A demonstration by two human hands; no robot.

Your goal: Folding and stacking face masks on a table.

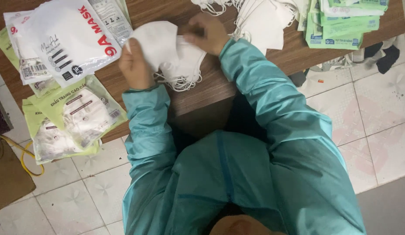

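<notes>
My left hand [135,65] grips the near edge of a small stack of white face masks [161,48] held just above the brown wooden table [211,87]. My right hand [207,32] pinches the far right side of the same stack. Their white ear loops [178,82] dangle below onto the wood. Both arms wear teal sleeves.
Clear and white mask packets [63,39] lie at the table's left, with green-edged packets [76,113] overhanging the near edge. Loose white masks [259,21] pile at the back, and green packets [342,26] stack at the far right. Below is a tiled floor [372,109] with a yellow cable [24,156].
</notes>
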